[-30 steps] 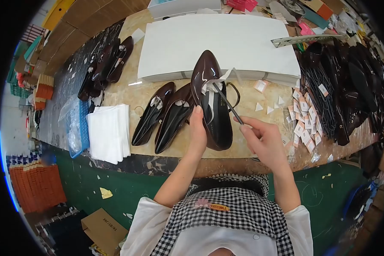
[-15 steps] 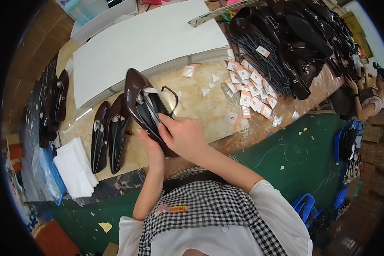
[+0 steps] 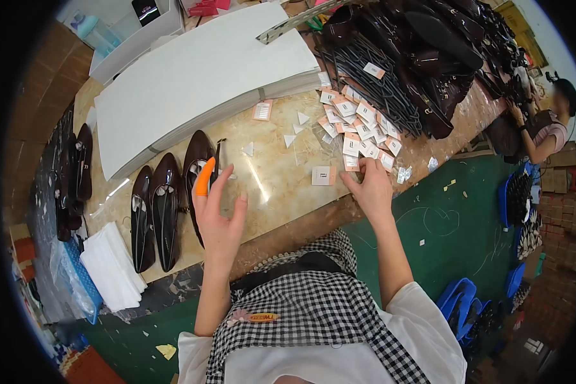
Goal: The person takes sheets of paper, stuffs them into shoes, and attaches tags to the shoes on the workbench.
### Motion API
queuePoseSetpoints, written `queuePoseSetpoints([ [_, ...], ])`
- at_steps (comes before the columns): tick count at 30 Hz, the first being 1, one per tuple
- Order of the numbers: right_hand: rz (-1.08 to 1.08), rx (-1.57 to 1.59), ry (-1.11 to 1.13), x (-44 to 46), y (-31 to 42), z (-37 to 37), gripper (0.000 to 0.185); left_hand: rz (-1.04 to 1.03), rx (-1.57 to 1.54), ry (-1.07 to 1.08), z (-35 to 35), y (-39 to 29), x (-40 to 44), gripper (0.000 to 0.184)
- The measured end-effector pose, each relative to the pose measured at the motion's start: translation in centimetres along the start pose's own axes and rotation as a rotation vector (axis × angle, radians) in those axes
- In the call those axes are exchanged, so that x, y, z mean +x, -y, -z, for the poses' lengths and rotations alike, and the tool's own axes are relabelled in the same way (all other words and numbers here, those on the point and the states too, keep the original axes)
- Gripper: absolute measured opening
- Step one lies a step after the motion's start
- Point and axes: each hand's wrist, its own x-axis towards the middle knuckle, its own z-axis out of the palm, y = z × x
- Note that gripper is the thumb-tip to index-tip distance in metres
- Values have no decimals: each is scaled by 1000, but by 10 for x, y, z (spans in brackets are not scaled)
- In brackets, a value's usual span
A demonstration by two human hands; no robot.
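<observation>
Burgundy shoe [image 3: 198,148] by left hand [image 3: 220,221]; long axis lengthwise, toe pointing away.

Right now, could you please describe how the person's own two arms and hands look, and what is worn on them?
Both arms have loose, plain white sleeves that end around the elbows, with the forearms bare below. The left hand wears a bright orange cover over one of its fingers. The right hand shows no glove or cover.
</observation>
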Motion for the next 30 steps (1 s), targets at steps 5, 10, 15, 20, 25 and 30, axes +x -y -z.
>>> queuePoseSetpoints([
  [5, -19, 180, 147, 11, -40, 7, 33, 52, 32, -1, 8, 14, -7, 42],
  [10, -198, 527, 407, 8, -39, 80, 21, 99, 5, -2, 19, 26, -12, 40],
  [15, 38, 203, 470, 15, -37, 145, 30, 99, 20, -5, 24, 30, -12, 38],
  [20, 204, 136, 505, 46, -4, 189, 30, 37, 38, -19, 26, 33, -11, 38],
  [25, 257, 59, 379, 85, 21, 219, 31, 28, 4, -1, 28, 22, -8, 38],
  [30, 249, 211, 334, 102, 32, 247, 32, 16, 25, 1, 30, 28, -11, 39],
])
